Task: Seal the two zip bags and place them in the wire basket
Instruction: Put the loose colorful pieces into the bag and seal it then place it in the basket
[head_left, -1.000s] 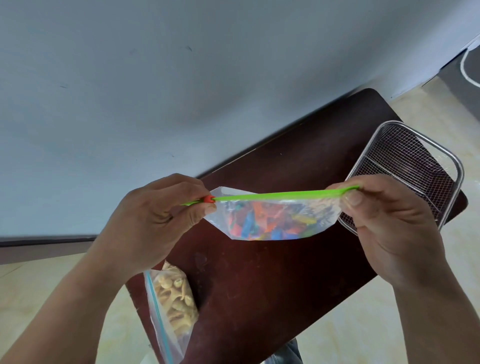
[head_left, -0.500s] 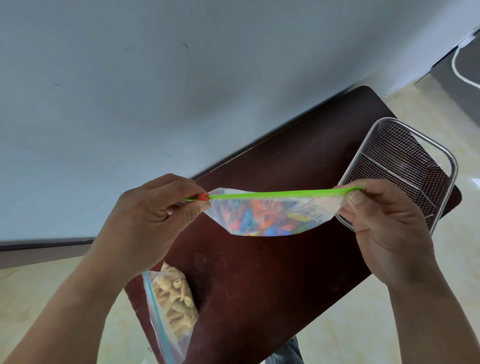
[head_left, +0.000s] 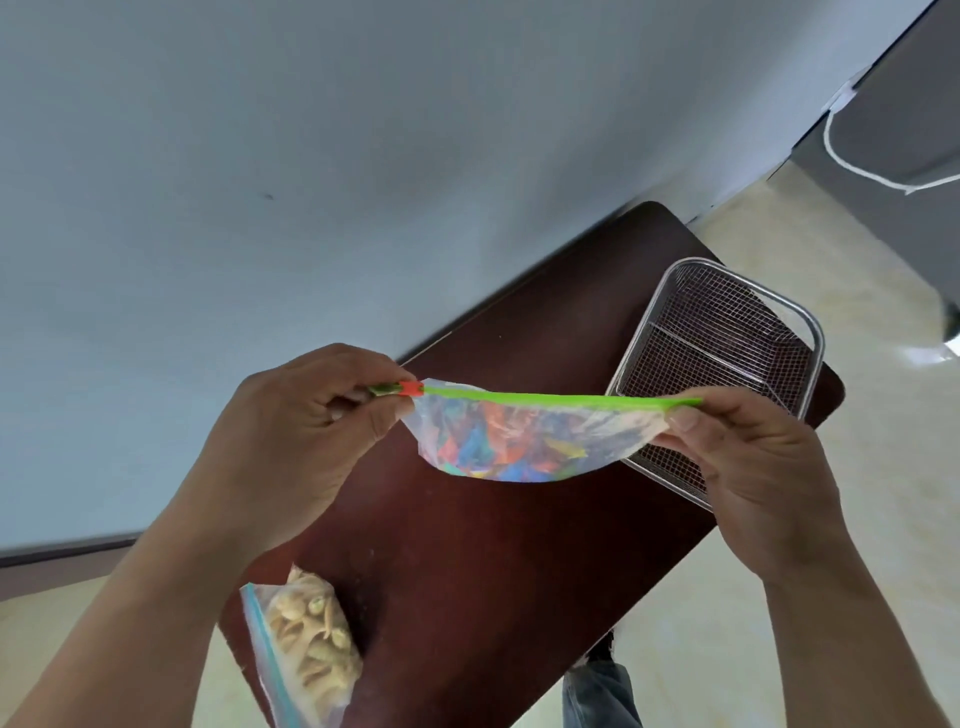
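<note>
A clear zip bag (head_left: 514, 441) with a green zip strip and colourful pieces inside hangs above the dark table. My left hand (head_left: 291, 447) pinches its left end, where the red slider (head_left: 411, 388) sits against my fingers. My right hand (head_left: 753, 467) pinches the right end of the green strip. The strip is stretched straight between both hands. A second zip bag (head_left: 306, 654) with a blue strip, filled with beige pieces, lies at the table's near left corner. The wire basket (head_left: 675, 291) stands empty at the table's right end, partly behind my right hand.
The dark brown table (head_left: 493, 571) stands against a pale wall (head_left: 311, 182). Beige floor surrounds it. A grey cabinet with a white cable (head_left: 841, 156) is at the far right. A jeans leg (head_left: 597, 696) shows below the table's edge.
The bag and both hands stay in the same grip, with the red slider at the left end. The view has shifted slightly, so the basket appears closer to my right hand.
</note>
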